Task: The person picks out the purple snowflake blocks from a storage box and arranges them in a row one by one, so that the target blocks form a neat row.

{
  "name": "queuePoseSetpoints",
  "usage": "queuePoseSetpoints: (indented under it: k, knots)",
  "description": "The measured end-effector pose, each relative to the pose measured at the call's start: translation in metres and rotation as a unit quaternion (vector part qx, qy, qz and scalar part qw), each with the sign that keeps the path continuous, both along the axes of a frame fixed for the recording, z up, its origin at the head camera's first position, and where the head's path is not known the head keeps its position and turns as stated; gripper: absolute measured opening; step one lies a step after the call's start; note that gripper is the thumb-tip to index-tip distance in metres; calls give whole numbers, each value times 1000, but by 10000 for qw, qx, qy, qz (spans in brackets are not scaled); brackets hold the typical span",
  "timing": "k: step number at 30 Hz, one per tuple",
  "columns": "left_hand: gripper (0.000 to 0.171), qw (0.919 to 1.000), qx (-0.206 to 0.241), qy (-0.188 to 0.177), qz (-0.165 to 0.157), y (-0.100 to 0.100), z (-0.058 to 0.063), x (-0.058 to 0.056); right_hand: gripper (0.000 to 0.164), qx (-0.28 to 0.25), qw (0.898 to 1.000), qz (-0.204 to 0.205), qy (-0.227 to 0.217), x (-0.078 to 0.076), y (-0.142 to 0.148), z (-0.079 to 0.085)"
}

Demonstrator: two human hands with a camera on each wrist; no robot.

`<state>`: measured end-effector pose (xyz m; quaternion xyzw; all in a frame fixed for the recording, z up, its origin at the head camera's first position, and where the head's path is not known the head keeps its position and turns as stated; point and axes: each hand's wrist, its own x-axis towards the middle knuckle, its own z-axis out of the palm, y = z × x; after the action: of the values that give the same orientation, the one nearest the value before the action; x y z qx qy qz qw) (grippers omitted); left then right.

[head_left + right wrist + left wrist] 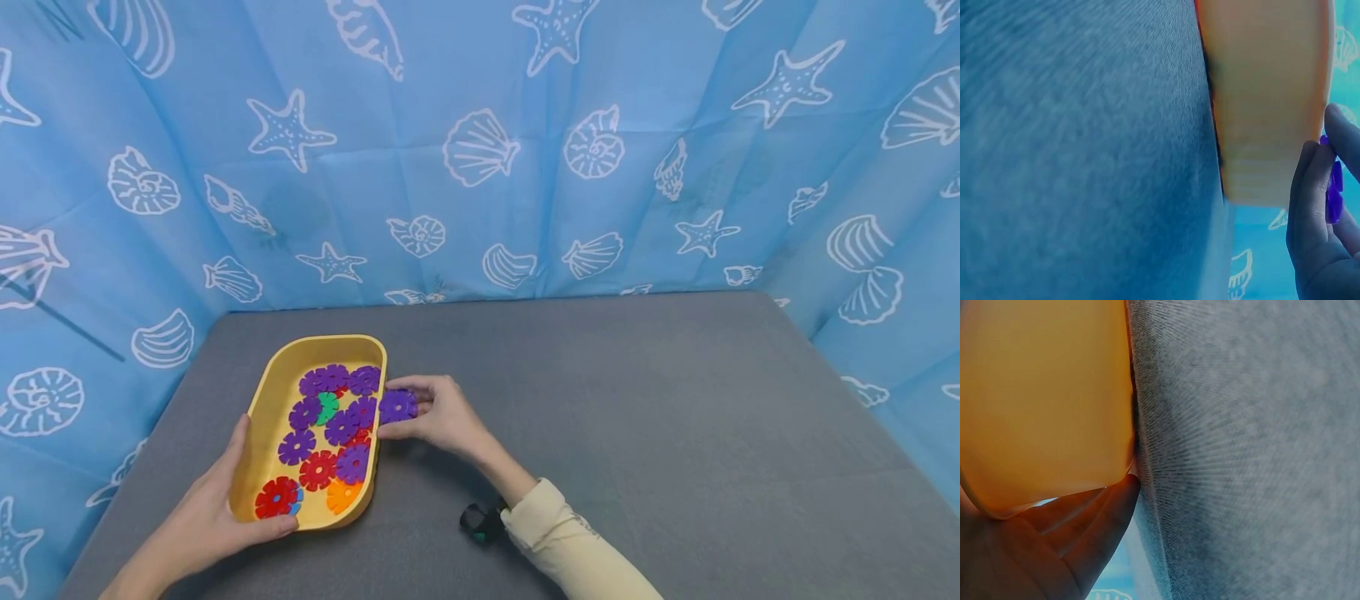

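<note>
purple was the notched disc (pixel 398 407) that i pinched between the thumb and fingers of my right hand (pixel 442 417), just beside the right wall of the yellow tray (pixel 337 350). it sat at the level of the rim, and my fingertips were so close to that edge that i could not tell whether they touched it. in the right wrist view only a thin strip of the disc showed, caught between thumb and fingers.

my left hand (pixel 206 517) clasped the near left corner of the tray, with the thumb along the near side and the fingers against the left side. the tray stood on the grey table (pixel 637 417), left of its middle.

inside it lay more flat discs with notched edges. the other purple discs (pixel 297 447) were scattered mostly through the far and middle parts, some overlapping. a green disc (pixel 327 407) lay partly covered among them. two red discs (pixel 317 472) showed plainly in the near part, the left one lying over a blue disc (pixel 298 498), and an orange disc (pixel 342 497) lay in the near right corner.

my right arm wore a cream sleeve (pixel 577 546) with a folded cuff, and a small black thing (pixel 474 518) showed just beside it. behind the table hung a blue curtain (pixel 480 83) printed with white shells and starfish.
</note>
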<state>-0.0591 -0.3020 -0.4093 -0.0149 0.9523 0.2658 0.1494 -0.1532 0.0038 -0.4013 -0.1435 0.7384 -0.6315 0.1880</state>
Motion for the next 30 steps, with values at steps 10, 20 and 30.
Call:
queuePoseSetpoints:
  k: [10,20,30]
  knots:
    - [141,10000,-58,-64,-33,-1,0,-2,57,1084,9933,-63,402,-3,13,-8]
    - [140,10000,-10,7,-29,-1,-1,0,56,2070,9760,0,670,-3,17,-13]
    - [139,10000,2,57,-72,-2,-1,-1,64,2268,9710,-52,759,-3,21,-14]
